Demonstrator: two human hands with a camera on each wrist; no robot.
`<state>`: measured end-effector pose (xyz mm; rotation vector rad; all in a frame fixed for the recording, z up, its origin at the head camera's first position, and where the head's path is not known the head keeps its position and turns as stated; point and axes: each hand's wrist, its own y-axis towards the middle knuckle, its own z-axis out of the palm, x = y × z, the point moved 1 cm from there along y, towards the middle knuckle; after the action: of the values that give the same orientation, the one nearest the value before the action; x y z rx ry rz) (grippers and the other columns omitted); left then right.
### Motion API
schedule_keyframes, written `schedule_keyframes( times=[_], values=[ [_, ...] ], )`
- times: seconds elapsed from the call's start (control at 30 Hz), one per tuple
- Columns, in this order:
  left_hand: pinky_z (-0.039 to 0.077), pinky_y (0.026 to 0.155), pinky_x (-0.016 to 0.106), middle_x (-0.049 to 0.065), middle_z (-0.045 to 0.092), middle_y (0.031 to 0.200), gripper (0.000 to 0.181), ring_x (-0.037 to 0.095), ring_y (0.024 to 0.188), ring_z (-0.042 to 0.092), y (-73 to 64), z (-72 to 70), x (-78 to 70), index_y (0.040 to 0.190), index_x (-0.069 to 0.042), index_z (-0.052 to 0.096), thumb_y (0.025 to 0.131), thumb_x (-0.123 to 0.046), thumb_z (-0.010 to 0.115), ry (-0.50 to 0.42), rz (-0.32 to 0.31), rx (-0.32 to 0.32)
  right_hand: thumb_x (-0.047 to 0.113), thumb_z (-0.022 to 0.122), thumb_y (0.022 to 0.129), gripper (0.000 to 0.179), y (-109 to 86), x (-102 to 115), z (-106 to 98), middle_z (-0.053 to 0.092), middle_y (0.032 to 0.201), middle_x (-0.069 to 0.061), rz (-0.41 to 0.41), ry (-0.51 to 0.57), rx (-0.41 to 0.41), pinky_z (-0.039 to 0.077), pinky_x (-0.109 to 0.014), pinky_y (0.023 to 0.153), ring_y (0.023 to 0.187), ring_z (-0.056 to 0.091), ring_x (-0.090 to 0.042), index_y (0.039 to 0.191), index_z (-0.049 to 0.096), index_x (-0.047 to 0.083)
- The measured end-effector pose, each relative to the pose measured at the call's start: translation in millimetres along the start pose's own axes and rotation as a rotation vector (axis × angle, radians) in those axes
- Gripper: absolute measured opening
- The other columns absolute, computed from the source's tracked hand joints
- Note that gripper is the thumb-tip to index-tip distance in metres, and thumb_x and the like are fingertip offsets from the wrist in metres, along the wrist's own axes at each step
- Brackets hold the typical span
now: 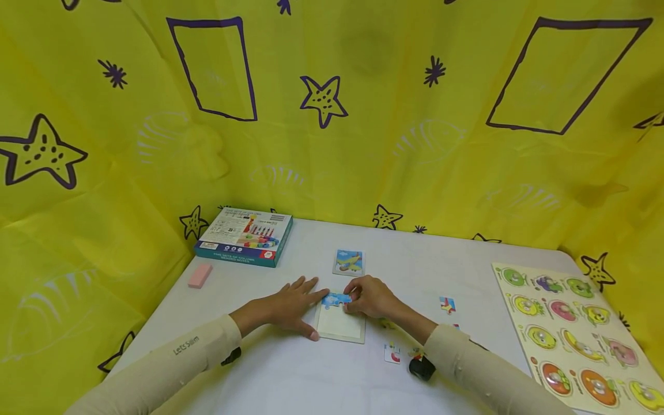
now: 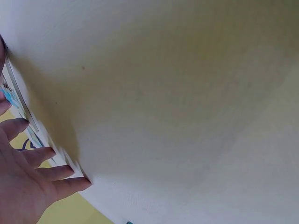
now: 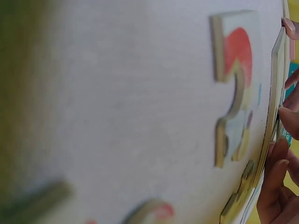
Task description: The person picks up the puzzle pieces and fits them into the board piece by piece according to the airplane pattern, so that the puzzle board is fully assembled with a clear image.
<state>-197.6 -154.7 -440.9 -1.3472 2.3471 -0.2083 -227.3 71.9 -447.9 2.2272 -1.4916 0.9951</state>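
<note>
A small wooden puzzle tray (image 1: 339,327) lies on the white table, with blue puzzle pieces (image 1: 332,300) along its far end and bare wood nearer the person. My left hand (image 1: 290,305) rests with spread fingers at the tray's left side, the index fingertip by the blue pieces and the thumb by the near left corner. At the tray's far right corner, my right hand (image 1: 370,295) pinches a blue puzzle piece between thumb and curled fingers, which partly cover it. Close beyond the tray lies a finished-looking airplane puzzle (image 1: 349,262).
Loose puzzle pieces lie to the right, including a red-and-white one (image 1: 392,353) and a blue-and-red one (image 1: 447,305). A fruit peg board (image 1: 524,300) fills the right side. A boxed toy set (image 1: 244,236) and a pink block (image 1: 200,275) sit at the left.
</note>
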Motion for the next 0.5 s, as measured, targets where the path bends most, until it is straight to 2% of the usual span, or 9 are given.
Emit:
schedule_keyframes(
  times=[0.5],
  values=[
    [0.023,0.117,0.068,0.014,0.020,0.167,0.099,0.047,0.152,0.016,0.8,0.6,1.0,0.158,-0.025,0.034,0.077,-0.062,0.077,-0.009,0.008,-0.013,0.019,0.088,0.078,0.026,-2.2,4.0,-1.5,0.060,0.076,0.002,0.047,-0.044,-0.007,0.041,-0.027,0.063,0.070,0.053,-0.013,0.098,0.074,0.011]
  ],
)
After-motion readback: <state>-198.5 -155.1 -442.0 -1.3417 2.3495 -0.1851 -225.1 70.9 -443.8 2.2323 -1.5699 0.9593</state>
